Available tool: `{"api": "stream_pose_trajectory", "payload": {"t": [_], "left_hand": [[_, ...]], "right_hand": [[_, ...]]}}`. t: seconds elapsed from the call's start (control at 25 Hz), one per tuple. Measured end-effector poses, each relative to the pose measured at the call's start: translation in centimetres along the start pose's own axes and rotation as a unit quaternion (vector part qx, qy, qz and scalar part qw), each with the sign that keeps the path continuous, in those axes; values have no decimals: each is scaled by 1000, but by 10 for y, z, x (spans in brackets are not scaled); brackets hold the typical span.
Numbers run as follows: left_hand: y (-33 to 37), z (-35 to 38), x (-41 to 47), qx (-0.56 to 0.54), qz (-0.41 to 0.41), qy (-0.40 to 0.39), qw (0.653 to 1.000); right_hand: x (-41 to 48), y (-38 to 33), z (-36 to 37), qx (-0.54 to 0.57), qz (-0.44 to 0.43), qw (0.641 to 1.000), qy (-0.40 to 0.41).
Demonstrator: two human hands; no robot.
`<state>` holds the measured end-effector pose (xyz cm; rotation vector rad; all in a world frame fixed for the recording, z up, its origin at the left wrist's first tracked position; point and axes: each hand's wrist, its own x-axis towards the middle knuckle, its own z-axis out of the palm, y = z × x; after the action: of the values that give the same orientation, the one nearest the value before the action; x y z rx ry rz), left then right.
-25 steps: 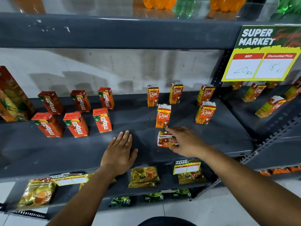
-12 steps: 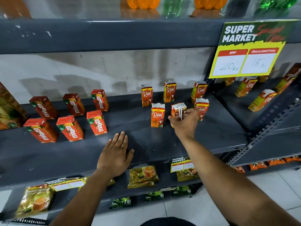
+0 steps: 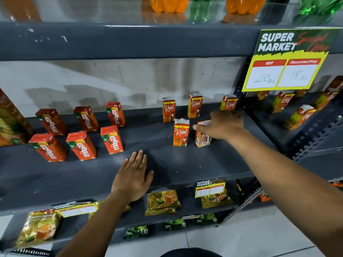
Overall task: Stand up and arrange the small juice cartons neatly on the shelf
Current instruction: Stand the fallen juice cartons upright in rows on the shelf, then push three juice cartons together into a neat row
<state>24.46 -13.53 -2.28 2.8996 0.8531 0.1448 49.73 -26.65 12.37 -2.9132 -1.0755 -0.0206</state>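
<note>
Small orange Real juice cartons stand on the grey shelf [image 3: 92,175]: three in a back row [image 3: 168,109] [image 3: 194,106] [image 3: 228,102] and one in front [image 3: 181,132]. My right hand [image 3: 222,125] is shut on another Real carton [image 3: 202,138], which stands slightly tilted on the shelf right of the front one. A further carton behind my hand is hidden. Six red Maaza cartons stand in two rows at the left [image 3: 111,139] [image 3: 81,145] [image 3: 49,147]. My left hand [image 3: 132,178] lies flat, fingers apart, near the shelf's front edge.
A tall juice box [image 3: 11,123] stands at the far left. A price sign [image 3: 289,58] hangs from the upper shelf at the right. More cartons [image 3: 298,116] stand on the neighbouring shelf. Tea packets [image 3: 163,201] lie on the lower shelf. Bottles [image 3: 168,4] stand above.
My right hand lifted the lying Real carton from the shelf's front, carried it back and set it upright beside the front carton. My left hand stayed flat on the shelf.
</note>
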Motion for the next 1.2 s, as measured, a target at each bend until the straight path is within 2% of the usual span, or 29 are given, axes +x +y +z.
{"api": "stream_pose_trajectory", "payload": {"t": [0.12, 0.2, 0.36, 0.4, 0.48, 0.52, 0.6, 0.68, 0.76, 0.84, 0.96, 1.12, 1.2], "left_hand": [[0, 0, 0, -2, 1, -1, 1000], [0, 1, 0, -5, 3, 7, 1000], [0, 2, -2, 2, 6, 7, 1000], [0, 2, -2, 4, 7, 6, 1000], [0, 2, -1, 7, 8, 6, 1000], [0, 1, -1, 9, 8, 4, 1000], [-1, 1, 0, 7, 7, -5, 1000], [-2, -1, 0, -14, 7, -14, 1000], [-3, -6, 3, -64, -3, -16, 998], [2, -15, 13, -176, -34, -20, 984], [22, -32, 45, -364, -79, -48, 927], [51, -37, 97, -447, -76, -51, 890], [59, -35, 114, -484, -59, -62, 871]], "right_hand": [[9, -2, -10, -16, -72, 994, -83], [12, 1, -16, -54, -172, 976, -118], [20, 10, -10, -190, -376, 906, -24], [21, 12, -7, -225, -401, 888, -3], [23, 18, -5, -250, -410, 877, 9], [22, 22, -5, -247, -406, 880, 4], [21, 31, -9, -182, -371, 911, -17], [26, 49, -16, -38, -282, 958, -24], [36, 76, -17, 126, -169, 977, -11], [42, 104, -3, 261, -72, 963, -13], [38, 128, 39, 418, 43, 904, -78], [34, 128, 78, 510, 62, 851, -104], [34, 124, 80, 513, 59, 849, -111]]}}
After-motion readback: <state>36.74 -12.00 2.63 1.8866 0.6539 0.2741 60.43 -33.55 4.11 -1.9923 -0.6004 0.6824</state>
